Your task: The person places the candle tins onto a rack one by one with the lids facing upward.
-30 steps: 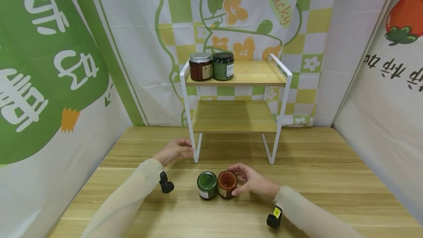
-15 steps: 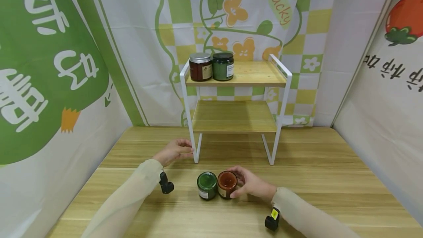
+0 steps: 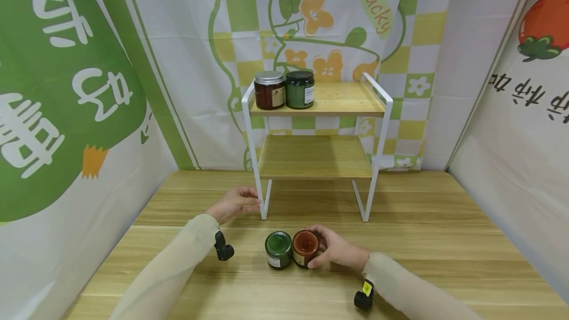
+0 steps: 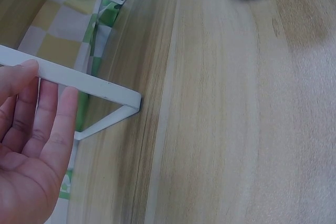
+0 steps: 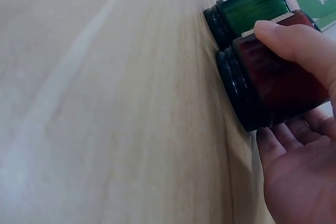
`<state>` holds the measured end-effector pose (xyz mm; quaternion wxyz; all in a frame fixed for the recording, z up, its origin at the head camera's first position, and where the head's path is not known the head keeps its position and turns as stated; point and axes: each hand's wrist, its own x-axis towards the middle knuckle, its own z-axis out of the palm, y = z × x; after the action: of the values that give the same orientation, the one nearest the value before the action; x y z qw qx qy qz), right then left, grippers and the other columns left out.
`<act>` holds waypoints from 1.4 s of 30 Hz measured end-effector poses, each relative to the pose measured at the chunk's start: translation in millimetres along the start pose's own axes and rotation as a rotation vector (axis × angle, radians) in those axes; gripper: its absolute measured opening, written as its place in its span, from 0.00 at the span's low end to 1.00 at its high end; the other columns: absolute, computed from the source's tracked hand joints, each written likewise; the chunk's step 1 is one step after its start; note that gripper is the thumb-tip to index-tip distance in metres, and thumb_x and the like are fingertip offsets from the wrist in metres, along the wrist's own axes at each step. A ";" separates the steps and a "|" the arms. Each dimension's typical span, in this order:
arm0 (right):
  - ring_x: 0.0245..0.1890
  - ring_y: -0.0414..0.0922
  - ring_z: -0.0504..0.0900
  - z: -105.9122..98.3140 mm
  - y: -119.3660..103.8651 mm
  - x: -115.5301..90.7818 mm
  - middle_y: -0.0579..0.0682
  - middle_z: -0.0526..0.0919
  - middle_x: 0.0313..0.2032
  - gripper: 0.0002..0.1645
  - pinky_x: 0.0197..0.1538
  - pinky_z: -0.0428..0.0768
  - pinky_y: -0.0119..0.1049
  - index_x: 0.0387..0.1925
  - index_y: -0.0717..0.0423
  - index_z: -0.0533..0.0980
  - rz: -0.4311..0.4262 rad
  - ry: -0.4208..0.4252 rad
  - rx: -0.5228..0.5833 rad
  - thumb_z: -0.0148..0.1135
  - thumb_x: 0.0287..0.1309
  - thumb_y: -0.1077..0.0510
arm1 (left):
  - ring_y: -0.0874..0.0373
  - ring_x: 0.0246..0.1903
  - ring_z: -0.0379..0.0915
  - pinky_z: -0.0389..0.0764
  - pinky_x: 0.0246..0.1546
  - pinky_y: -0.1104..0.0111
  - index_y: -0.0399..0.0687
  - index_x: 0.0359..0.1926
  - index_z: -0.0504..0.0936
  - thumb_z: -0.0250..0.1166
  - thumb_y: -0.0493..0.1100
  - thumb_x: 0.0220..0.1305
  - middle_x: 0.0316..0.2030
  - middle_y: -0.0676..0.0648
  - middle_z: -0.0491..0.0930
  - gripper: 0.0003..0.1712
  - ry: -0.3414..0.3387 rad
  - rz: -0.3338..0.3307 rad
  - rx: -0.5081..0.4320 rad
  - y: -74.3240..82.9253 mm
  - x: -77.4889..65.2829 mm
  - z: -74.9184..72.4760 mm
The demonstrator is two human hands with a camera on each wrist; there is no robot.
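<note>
An amber-brown glass jar [image 3: 305, 249] stands on the table, its glass base apparently upward. My right hand [image 3: 340, 248] holds it from the right, thumb on the near side and fingers behind. Touching or almost touching its left side is a green glass jar [image 3: 278, 250] with a white label. In the right wrist view the darker rims of the brown jar [image 5: 278, 77] and green jar [image 5: 254, 9] face the tabletop. My left hand [image 3: 235, 205] pinches the front left leg of the white-framed shelf rack [image 4: 105, 88] between thumb and fingers.
On the rack's upper board [image 3: 340, 98] stand a silver-lidded brown jar [image 3: 268, 90] and a black-lidded green jar [image 3: 300, 90], both at the left. The lower board [image 3: 315, 157] is bare wood. Printed cloth hangs behind and at both sides of the wooden table [image 3: 426, 241].
My right hand and wrist have shifted slightly left and toward me, with the thumb further across the brown jar's front. The jars and left hand look unmoved.
</note>
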<state>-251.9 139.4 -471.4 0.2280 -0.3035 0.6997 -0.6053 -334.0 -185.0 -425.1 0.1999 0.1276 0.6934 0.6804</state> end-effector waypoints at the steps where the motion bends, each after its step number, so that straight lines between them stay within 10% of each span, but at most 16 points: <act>1: 0.58 0.41 0.73 0.3 -0.3 0.0 0.62 0.72 0.60 0.47 0.63 0.73 0.26 0.63 0.70 0.58 0.001 -0.004 -0.001 0.75 0.45 0.68 | 0.54 0.44 0.79 0.76 0.62 0.53 0.39 0.41 0.72 0.56 0.29 0.68 0.37 0.48 0.75 0.04 -0.001 0.001 -0.002 0.0 0.0 0.0; 42: 0.53 0.44 0.77 -5.3 -16.4 -3.9 0.59 0.76 0.55 0.42 0.57 0.78 0.29 0.61 0.66 0.62 0.006 0.113 -0.044 0.75 0.46 0.65 | 0.58 0.40 0.80 0.74 0.63 0.51 0.41 0.40 0.72 0.55 0.28 0.67 0.37 0.47 0.75 0.06 0.005 0.001 0.003 -0.1 0.2 1.4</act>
<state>-250.3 144.6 -454.5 0.1833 -0.2718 0.7253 -0.6054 -333.5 -183.7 -425.3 0.1977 0.1264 0.6947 0.6799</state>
